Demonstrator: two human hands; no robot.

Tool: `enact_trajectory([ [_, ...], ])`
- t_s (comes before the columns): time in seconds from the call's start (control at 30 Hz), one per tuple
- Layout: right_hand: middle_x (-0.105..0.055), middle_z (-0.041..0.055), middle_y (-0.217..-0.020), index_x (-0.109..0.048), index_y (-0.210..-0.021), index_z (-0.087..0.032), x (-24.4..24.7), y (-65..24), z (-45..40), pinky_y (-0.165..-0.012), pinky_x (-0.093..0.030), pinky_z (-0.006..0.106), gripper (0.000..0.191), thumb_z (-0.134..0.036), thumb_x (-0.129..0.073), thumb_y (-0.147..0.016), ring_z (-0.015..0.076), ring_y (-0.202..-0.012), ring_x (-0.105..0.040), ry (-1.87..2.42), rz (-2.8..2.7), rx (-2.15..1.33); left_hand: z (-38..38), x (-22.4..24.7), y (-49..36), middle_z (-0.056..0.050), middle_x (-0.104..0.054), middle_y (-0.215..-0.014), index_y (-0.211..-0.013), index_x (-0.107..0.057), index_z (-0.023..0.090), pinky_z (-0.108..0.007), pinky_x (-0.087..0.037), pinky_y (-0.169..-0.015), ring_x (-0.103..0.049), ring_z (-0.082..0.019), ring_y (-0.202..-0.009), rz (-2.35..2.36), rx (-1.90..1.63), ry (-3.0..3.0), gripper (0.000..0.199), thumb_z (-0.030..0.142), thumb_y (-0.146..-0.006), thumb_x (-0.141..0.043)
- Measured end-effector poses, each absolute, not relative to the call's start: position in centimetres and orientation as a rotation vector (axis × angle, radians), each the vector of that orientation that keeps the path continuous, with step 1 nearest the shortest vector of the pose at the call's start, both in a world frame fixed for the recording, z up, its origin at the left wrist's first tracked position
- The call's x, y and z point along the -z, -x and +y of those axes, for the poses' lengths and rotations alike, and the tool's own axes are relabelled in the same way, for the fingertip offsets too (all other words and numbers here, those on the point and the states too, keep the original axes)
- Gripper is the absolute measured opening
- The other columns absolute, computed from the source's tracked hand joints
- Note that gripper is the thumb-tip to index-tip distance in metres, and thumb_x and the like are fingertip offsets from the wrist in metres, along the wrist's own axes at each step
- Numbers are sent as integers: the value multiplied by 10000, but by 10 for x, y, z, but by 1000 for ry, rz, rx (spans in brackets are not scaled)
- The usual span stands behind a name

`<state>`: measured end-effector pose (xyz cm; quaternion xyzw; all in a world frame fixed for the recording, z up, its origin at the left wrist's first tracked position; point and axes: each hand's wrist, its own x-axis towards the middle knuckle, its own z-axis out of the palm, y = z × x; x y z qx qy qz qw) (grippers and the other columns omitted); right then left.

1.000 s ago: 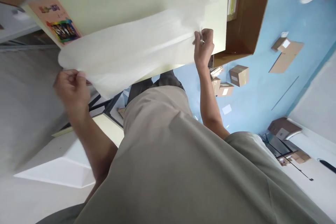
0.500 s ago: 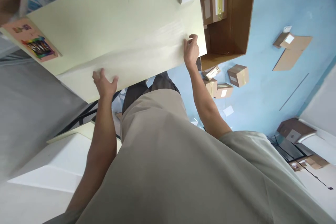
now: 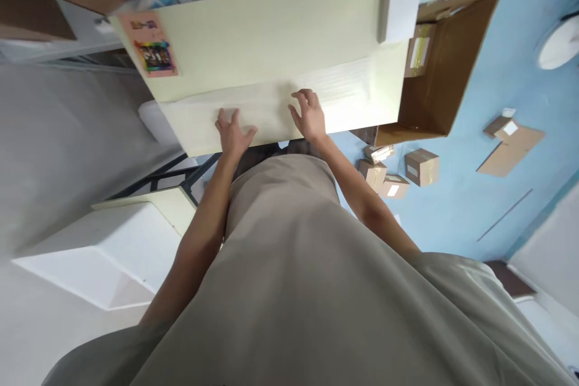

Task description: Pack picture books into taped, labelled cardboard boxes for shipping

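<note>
- Inward comes the right hand (image 3: 310, 114), off the right end and over the middle stretch, closer now to the left hand (image 3: 235, 136).
- Biggest in play, the cream bench (image 3: 280, 27), stretching crosswise before the person.
- Next, the thin white sheet (image 3: 194, 120), lying along the bench's near side, long axis left to right, directly under both hands.
- Smaller, a white box (image 3: 402, 3) at the far right corner, beyond the sheet.
- Smallest, fingers: spread on both hands, clamped on nothing; left is nearer the sheet's left end, right its right end.
</note>
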<state>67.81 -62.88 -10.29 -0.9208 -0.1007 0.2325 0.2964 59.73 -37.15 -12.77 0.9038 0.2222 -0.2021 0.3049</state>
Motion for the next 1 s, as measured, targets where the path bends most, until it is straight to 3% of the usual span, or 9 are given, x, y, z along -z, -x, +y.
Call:
enact_trajectory([
  [0.13,-576,164,-1524,-526,-1581,-239,98,-683,-544,-1247,-466,540,492,-410,-445,-1126,334,-1457,-535,2372,-585,-719,-325,136,-597,-200,-551,-1581,-1443,-638,217,-564,-512,-1178,-549,-378,-1467,568,445,-2169,622,427,-872,-769],
  [0.27,-483,149,-1666,-477,-1627,-219,98,-691,-459,-1258,-457,520,517,-322,-406,-1126,323,-1522,-477,2313,-813,-745,-268,154,-611,-175,-718,-1371,-1337,-686,207,-480,-606,-1056,-718,-308,-1248,588,366,-1950,467,446,-936,-684],
  [0.37,-375,128,-1759,-437,-1655,-215,103,-698,-397,-1258,-451,534,545,-306,-408,-1118,336,-1563,-429,2311,-890,-770,-224,166,-634,-163,-717,-1378,-1323,-683,226,-472,-596,-1064,-698,-307,-1299,618,250,-1964,436,450,-950,-690],
  [0.47,-370,116,-1769,-388,-1682,-227,118,-706,-349,-1254,-449,565,588,-309,-441,-1102,353,-1570,-417,2337,-872,-784,-183,172,-659,-146,-681,-1429,-1356,-649,228,-492,-544,-1137,-656,-319,-1363,671,224,-2052,440,404,-956,-702],
  [0.67,-406,182,-1734,-410,-1660,-171,153,-724,-335,-1273,-365,676,593,-246,-432,-1072,399,-1601,-355,2454,-636,-703,-125,173,-664,-154,-600,-1499,-1407,-604,211,-597,-305,-1325,-469,-403,-1510,735,249,-2217,624,229,-814,-797],
  [0.8,-586,210,-1537,-513,-1581,-151,154,-726,-377,-1279,-306,717,543,-242,-471,-1047,413,-1551,-404,2502,-612,-663,-106,173,-641,-143,-709,-1280,-1281,-682,189,-610,-324,-1297,-520,-408,-1425,726,385,-2251,518,183,-766,-741],
  [1.0,-710,182,-1236,-741,-1290,-179,130,-694,-435,-1245,-378,657,418,-137,-512,-943,386,-1323,-565,2593,-704,-764,-83,159,-621,-128,-745,-1140,-1019,-756,199,-546,-398,-1237,-608,-386,-1281,530,589,-2360,285,158,-754,-660],
])
